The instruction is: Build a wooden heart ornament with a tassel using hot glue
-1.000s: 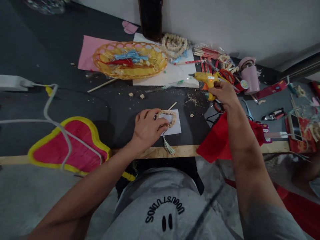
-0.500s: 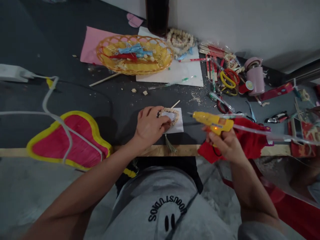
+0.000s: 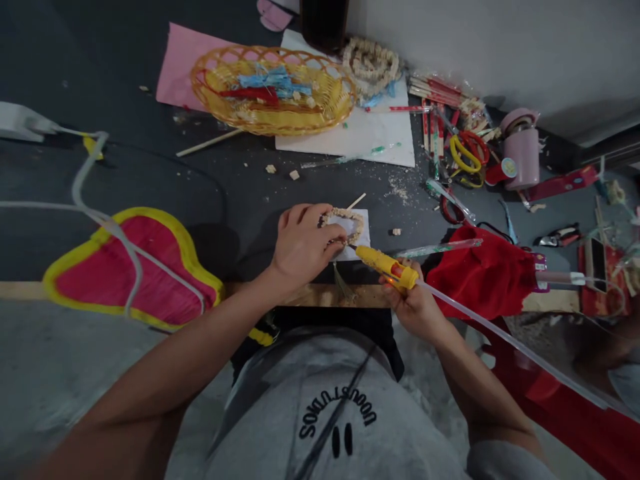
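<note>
- Hands: two, bare.
- Left hand [image 3: 307, 241]: fingers clamped on the left side of one pale ring of small, rough, chip-like beads [image 3: 360, 225]; a few beads beside the fingers are dark.
- Ring location: on one small white paper piece [image 3: 347, 225], near the wooden front edge [image 3: 310, 295] of the dark grey surface [image 3: 240, 200].
- Right hand [image 3: 413, 303]: fingers wrapped round one yellow plastic glue gun [image 3: 385, 265], small orange light lit. Nozzle at the ring's near side; contact: cannot tell.
- One long translucent rod [image 3: 480, 327] runs from the gun's rear.
- One pale greenish thread tassel [image 3: 342, 283] hangs over the front edge below the ring.
- Small pale cube-like pieces: two [image 3: 294, 175] beyond the left hand, one [image 3: 397, 231] right of the paper; texture rough.
- One oval, yellow woven basket [image 3: 337, 103], looped rim, holding blue fibre strands [image 3: 275, 81] and a red bundle [image 3: 257, 95].
- One crumpled red cloth [image 3: 480, 273], soft-looking, beyond the right hand.
- One lobed magenta panel [image 3: 125, 273], thick yellow border, left.
</note>
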Demonstrator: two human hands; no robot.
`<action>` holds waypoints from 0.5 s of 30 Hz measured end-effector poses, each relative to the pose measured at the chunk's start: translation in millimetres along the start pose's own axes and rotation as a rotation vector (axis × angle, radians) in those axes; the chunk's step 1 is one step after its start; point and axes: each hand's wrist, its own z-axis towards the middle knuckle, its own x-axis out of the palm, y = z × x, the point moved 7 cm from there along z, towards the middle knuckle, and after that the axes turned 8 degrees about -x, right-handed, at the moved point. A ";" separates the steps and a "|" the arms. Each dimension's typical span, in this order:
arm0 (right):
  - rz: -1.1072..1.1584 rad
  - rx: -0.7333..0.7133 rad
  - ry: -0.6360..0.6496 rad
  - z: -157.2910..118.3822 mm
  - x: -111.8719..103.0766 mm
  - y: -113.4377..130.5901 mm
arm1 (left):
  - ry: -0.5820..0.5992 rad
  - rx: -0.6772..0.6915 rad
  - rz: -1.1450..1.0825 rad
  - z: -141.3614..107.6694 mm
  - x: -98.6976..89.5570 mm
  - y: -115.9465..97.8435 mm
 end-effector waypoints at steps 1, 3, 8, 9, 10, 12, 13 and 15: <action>-0.005 0.000 -0.008 -0.5 1.4 -1.3 | 0.001 -0.003 0.002 0.1 -0.1 0.0; -0.022 0.008 -0.017 -1.7 4.6 -5.1 | 0.006 -0.003 0.004 0.2 -0.3 -0.3; -0.020 0.032 -0.019 -4.3 11.6 -14.3 | -0.006 0.012 -0.005 -0.1 -1.1 -1.5; -0.034 0.029 -0.020 -4.5 12.1 -14.6 | -0.007 0.011 -0.006 -0.2 -1.2 -1.5; -0.054 0.024 -0.018 -4.6 12.5 -14.5 | -0.007 0.008 -0.008 -0.2 -1.3 -1.4; -0.093 0.022 -0.013 -5.0 13.0 -14.2 | -0.002 0.006 -0.011 -0.2 -1.6 -1.5; -0.104 0.026 -0.013 -5.3 13.1 -14.1 | 0.001 0.005 -0.014 -0.3 -1.8 -1.6; -0.116 0.042 -0.009 -6.0 13.4 -14.6 | 0.008 0.002 -0.021 -0.2 -2.1 -1.7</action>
